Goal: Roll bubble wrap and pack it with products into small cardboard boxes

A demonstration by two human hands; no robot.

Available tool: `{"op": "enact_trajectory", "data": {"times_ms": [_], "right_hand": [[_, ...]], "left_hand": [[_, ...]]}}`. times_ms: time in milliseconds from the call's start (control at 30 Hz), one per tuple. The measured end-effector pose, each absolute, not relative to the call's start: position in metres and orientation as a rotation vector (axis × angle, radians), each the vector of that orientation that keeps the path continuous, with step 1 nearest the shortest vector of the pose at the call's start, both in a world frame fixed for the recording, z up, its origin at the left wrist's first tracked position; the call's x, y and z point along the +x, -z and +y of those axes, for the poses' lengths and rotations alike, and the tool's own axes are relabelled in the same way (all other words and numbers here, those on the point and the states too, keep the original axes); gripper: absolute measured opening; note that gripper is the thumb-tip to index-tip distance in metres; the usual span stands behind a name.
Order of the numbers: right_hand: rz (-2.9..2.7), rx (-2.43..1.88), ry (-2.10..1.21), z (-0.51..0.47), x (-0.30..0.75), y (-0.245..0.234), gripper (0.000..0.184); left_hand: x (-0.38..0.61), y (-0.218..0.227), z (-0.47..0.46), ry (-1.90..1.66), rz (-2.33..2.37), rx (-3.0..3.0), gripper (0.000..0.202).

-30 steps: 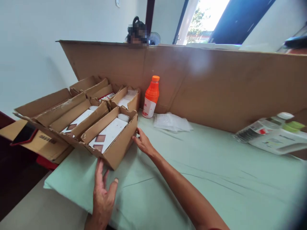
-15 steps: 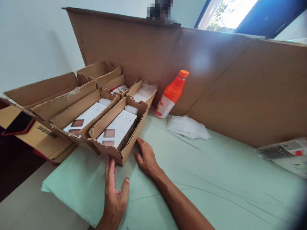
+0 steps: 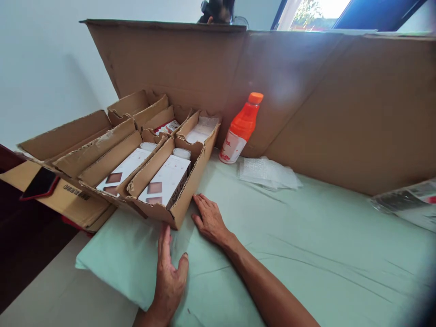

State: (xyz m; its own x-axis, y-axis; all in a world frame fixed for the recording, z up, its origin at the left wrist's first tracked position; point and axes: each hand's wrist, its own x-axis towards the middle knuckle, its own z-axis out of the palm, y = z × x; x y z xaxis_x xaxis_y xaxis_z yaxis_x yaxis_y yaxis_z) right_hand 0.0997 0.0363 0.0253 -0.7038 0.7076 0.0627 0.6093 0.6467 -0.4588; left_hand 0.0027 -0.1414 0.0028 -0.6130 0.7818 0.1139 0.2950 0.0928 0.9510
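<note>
An open cardboard box [image 3: 184, 200] holding a white carton [image 3: 165, 180] with brown squares sits on the pale green cloth [image 3: 306, 245]. My left hand [image 3: 169, 277] lies flat and open on the cloth, fingertips at the box's near corner. My right hand [image 3: 210, 220] rests open beside the box's right side, fingers stretched toward it. Neither hand holds anything. More open cardboard boxes [image 3: 112, 156] with similar white cartons stand to the left and behind.
An orange bottle [image 3: 240, 129] leans against a tall cardboard wall [image 3: 306, 100]. Bubble wrap [image 3: 267, 173] lies next to it. A plastic-wrapped packet [image 3: 408, 202] is at the right. A dark phone [image 3: 40, 184] rests on a box flap at the left. Someone's hair shows above the wall.
My right hand slid back along the box's side toward its near corner. My left hand moved up to that corner. The view swung left and steadied.
</note>
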Motion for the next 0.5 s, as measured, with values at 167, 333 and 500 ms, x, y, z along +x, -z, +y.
{"op": "enact_trajectory", "data": {"times_ms": [167, 333, 500], "right_hand": [[-2.642, -1.070, -0.541, 0.032, 0.097, -0.029, 0.066], [-2.740, -1.007, -0.379, 0.009, 0.103, -0.034, 0.059], [-2.842, -0.784, -0.300, -0.051, 0.138, -0.030, 0.056]], "left_hand": [[0.028, -0.003, -0.157, -1.507, 1.971, 1.098, 0.069], [0.053, -0.001, -0.178, -1.419, 1.924, 1.179, 0.067], [0.052, -0.006, -0.196, -1.473, 1.929, 1.108, 0.066]]}}
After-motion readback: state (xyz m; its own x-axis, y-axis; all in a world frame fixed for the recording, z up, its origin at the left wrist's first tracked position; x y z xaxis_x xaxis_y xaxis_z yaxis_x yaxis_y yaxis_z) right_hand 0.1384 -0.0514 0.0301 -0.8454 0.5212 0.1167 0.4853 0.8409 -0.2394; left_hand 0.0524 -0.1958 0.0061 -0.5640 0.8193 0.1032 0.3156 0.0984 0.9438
